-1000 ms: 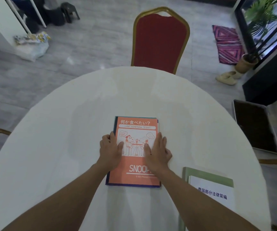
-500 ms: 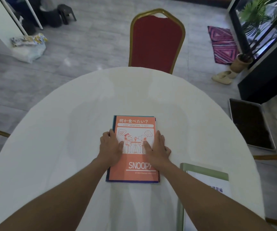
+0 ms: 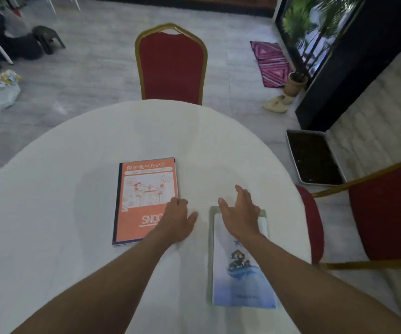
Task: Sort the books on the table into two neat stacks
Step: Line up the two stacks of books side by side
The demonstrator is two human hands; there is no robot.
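An orange Snoopy book [image 3: 145, 196] tops a stack on the round white table [image 3: 50, 213], left of centre, with darker book edges showing under it. A second stack, topped by a white and blue book [image 3: 240, 273] over a green one, lies at the right near the table's edge. My left hand [image 3: 176, 219] rests with fingers apart over the orange book's lower right corner. My right hand [image 3: 241, 213] hovers open over the far end of the white and blue book. Neither hand grips anything.
A red chair with a gold frame [image 3: 170, 66] stands at the table's far side. Another red chair [image 3: 385, 213] sits close at the right. On the floor are a dark tray [image 3: 313, 157], slippers [image 3: 276, 103], a pink rug [image 3: 273, 62] and a potted plant [image 3: 295, 80].
Both hands have left the middle of the orange book and moved right. The right hand now reaches the second stack. The view has shifted so that stack shows fully.
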